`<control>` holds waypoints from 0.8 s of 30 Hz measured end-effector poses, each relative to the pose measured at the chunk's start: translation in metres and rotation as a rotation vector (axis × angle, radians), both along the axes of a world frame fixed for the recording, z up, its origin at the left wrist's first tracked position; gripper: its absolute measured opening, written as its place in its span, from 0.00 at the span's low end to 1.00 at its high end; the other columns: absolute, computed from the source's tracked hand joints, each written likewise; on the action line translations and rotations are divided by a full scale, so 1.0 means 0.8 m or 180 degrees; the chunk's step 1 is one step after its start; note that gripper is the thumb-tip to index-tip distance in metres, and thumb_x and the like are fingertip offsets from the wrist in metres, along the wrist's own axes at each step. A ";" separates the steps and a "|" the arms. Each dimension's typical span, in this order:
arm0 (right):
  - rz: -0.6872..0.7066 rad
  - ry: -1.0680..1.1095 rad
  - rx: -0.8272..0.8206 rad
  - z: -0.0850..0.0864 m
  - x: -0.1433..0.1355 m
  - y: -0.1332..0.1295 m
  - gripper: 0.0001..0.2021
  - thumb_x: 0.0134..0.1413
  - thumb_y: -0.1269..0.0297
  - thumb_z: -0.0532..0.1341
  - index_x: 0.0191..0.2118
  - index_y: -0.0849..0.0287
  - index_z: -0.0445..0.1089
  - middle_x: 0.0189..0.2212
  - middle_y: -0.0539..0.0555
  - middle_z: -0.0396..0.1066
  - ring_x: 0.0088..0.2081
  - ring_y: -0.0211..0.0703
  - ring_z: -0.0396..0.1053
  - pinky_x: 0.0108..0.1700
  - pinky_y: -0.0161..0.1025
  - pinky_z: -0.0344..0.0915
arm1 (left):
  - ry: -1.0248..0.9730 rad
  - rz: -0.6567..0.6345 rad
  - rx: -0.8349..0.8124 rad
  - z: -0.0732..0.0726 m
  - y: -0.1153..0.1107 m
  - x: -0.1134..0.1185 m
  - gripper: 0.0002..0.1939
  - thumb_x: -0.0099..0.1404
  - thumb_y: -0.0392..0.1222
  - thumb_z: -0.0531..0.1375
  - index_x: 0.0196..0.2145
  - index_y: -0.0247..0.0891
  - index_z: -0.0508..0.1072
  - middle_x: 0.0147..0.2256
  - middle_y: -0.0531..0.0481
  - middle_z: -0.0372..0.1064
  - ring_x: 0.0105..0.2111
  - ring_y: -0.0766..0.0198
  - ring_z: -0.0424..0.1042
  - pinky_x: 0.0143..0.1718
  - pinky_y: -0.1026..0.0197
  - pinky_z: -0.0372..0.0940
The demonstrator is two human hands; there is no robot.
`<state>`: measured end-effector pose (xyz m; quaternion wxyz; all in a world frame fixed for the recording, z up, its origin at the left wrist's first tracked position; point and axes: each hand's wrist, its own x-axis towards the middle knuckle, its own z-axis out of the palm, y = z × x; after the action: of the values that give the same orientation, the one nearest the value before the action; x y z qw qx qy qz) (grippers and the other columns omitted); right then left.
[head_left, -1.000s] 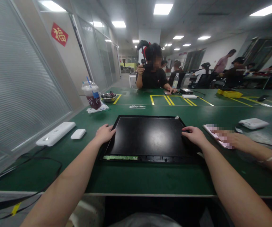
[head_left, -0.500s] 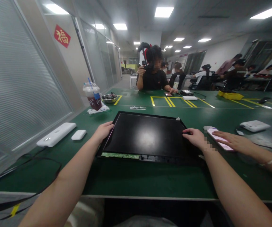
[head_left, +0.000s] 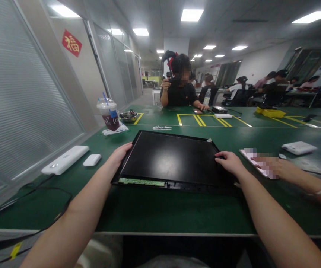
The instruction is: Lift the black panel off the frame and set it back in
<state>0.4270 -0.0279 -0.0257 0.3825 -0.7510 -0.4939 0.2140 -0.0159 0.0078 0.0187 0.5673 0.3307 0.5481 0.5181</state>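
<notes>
Head view: Grip closed on opposite side edges, our left hand [head_left: 122, 152] and right hand [head_left: 230, 162] hold a display panel [head_left: 168, 158] over the worktop [head_left: 177, 216]; likely stiff, fragile, safest by those edges.

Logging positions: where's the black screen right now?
Centre of the head view: the black screen is over the green table, held at its side edges by the person's left hand and right hand.

Green table [head_left: 177, 217] stretching out before me: long white device [head_left: 65, 160] and small white case [head_left: 92, 160] on my left, white tissue [head_left: 121, 129] under a cup [head_left: 110, 121], metal bowl [head_left: 128, 119] just beyond!
</notes>
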 end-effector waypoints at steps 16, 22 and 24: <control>0.0016 0.0063 -0.0026 0.005 0.006 -0.004 0.09 0.40 0.70 0.69 0.30 0.49 0.76 0.36 0.58 0.77 0.49 0.58 0.72 0.51 0.48 0.69 | 0.0073 -0.0059 -0.0083 0.001 0.002 0.001 0.42 0.58 0.25 0.62 0.67 0.43 0.56 0.24 0.55 0.74 0.16 0.65 0.71 0.19 0.64 0.69; 0.0003 0.0003 0.0073 -0.002 0.013 0.000 0.06 0.41 0.67 0.70 0.29 0.49 0.76 0.35 0.59 0.77 0.47 0.57 0.72 0.51 0.49 0.69 | 0.0046 -0.0113 0.0084 -0.004 0.000 0.002 0.26 0.58 0.31 0.67 0.54 0.37 0.71 0.27 0.50 0.76 0.20 0.64 0.74 0.24 0.63 0.70; 0.0091 0.0111 0.0311 -0.008 0.013 0.000 0.07 0.40 0.67 0.69 0.29 0.49 0.77 0.35 0.59 0.77 0.47 0.57 0.73 0.51 0.49 0.69 | 0.0102 -0.0100 0.0116 -0.006 0.000 0.003 0.20 0.58 0.35 0.69 0.48 0.35 0.74 0.29 0.48 0.77 0.23 0.63 0.75 0.26 0.63 0.70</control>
<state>0.4375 -0.0281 -0.0325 0.4242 -0.7204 -0.5076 0.2081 -0.0138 0.0082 0.0135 0.5604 0.3578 0.5423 0.5137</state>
